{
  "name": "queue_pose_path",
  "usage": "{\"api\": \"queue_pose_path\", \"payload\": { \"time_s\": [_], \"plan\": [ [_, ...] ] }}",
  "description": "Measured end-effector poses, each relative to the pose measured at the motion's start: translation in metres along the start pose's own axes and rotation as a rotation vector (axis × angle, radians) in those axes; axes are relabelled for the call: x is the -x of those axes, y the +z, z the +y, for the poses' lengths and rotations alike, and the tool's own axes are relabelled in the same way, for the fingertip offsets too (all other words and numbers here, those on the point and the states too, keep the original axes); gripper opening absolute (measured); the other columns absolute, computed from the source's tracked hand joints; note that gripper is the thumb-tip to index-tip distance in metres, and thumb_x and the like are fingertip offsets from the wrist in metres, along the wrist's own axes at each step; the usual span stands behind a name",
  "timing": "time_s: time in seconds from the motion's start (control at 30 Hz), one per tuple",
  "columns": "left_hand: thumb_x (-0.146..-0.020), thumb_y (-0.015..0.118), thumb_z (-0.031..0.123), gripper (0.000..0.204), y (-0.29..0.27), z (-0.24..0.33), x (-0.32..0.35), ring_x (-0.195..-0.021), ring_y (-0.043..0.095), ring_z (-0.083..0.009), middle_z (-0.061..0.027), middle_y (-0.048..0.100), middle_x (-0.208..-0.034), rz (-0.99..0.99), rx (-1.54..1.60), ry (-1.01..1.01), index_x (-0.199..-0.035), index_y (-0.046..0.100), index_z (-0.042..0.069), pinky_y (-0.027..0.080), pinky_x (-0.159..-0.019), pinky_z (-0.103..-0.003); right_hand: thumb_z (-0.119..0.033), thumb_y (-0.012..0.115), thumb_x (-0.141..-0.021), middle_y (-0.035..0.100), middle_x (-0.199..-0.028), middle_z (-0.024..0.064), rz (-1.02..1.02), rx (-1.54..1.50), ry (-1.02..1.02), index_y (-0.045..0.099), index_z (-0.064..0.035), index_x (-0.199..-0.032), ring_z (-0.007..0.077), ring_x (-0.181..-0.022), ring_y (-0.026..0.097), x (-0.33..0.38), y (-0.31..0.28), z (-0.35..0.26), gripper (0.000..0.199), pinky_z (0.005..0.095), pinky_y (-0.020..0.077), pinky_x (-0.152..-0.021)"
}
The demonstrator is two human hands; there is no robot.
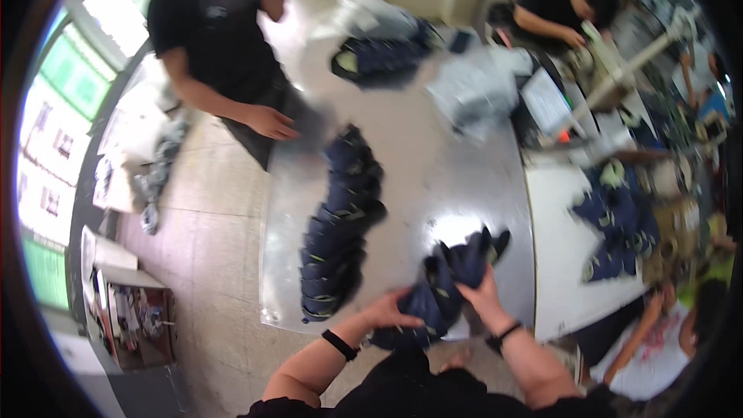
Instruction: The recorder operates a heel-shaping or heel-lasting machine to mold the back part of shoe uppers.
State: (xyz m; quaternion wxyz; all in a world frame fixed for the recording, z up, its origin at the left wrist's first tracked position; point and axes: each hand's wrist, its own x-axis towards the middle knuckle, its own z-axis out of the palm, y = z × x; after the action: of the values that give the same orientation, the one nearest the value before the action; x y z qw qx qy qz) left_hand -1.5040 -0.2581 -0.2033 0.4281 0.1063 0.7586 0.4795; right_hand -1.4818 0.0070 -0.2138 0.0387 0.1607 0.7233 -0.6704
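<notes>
At the near edge of the metal table (pixel 402 186), both hands hold a short row of nested navy shoe uppers (pixel 439 294) with yellow-green trim. My left hand (pixel 393 310) grips its left side, thumb and fingers curved around the fabric. On the other side my right hand (pixel 483 298) is closed against the upper right part of the row. Some fingertips are hidden behind the fabric. To the left lies a longer curved row of overlapping navy uppers (pixel 340 224), apart from my hands.
Further navy uppers (pixel 383 58) and clear plastic bags (pixel 476 93) lie at the table's far end. A person (pixel 224 54) stands at the far left side. On the right, a white side table (pixel 561 263) carries more navy uppers (pixel 619 220); other people sit working beyond.
</notes>
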Motion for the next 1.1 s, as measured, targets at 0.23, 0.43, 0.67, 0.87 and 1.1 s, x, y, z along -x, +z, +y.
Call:
{"api": "queue_pose_path", "payload": {
  "time_s": [0.23,0.43,0.67,0.87,1.1],
  "plan": [
    [-0.068,0.084,0.049,0.095,0.031,0.074,-0.01,-0.12,0.055,-0.0258,-0.0194,0.058,-0.131,-0.402,-0.217,0.082,-0.138,0.046,-0.004,0.042,-0.104,-0.037,0.007,0.074,-0.075,0.053,-0.13,0.013,0.353,-0.439,0.009,0.033,-0.0027,-0.138,0.0227,-0.117,0.055,0.126,-0.069,-0.04,0.076,0.0369,0.0447,-0.102],
    [-0.072,0.085,0.043,0.098,0.159,0.139,-0.02,-0.119,0.056,-0.0272,-0.0224,0.055,-0.13,-0.873,-0.441,-0.002,-0.141,0.036,-0.008,0.046,-0.099,-0.035,-0.008,0.08,-0.078,0.055,-0.121,0.0133,0.843,-0.411,0.096,0.035,0.0017,-0.13,0.0207,-0.109,0.057,0.286,-0.117,-0.002,0.07,0.0331,0.0479,-0.095],
    [-0.074,0.082,0.044,0.089,0.382,0.177,0.053,-0.117,0.055,-0.0228,-0.0175,0.058,-0.126,-1.428,-0.748,0.051,-0.136,0.043,-0.006,0.045,-0.099,-0.033,-0.002,0.074,-0.082,0.056,-0.119,0.0121,1.408,-0.574,0.057,0.037,0.0016,-0.129,0.0207,-0.107,0.059,0.535,-0.101,0.071,0.06,0.0336,0.0499,-0.093],
    [-0.073,0.082,0.048,0.089,0.59,0.129,0.186,-0.112,0.059,-0.0247,-0.0183,0.061,-0.121,-1.893,-1.115,0.336,-0.135,0.045,-0.005,0.048,-0.094,-0.035,0.0,0.071,-0.083,0.056,-0.122,0.0145,1.902,-0.832,0.028,0.035,0.0018,-0.134,0.0225,-0.107,0.059,0.741,-0.034,0.118,0.064,0.0338,0.0498,-0.092],
    [-0.07,0.082,0.054,0.084,0.769,0.069,0.35,-0.101,0.066,-0.028,-0.0203,0.068,-0.108,-2.139,-1.609,0.708,-0.123,0.055,-0.005,0.052,-0.086,-0.036,0.002,0.068,-0.085,0.058,-0.121,0.0133,2.322,-0.966,-0.184,0.035,0.0021,-0.136,0.0233,-0.107,0.06,0.898,0.032,0.159,0.061,0.0354,0.0508,-0.092]
  ]
}}
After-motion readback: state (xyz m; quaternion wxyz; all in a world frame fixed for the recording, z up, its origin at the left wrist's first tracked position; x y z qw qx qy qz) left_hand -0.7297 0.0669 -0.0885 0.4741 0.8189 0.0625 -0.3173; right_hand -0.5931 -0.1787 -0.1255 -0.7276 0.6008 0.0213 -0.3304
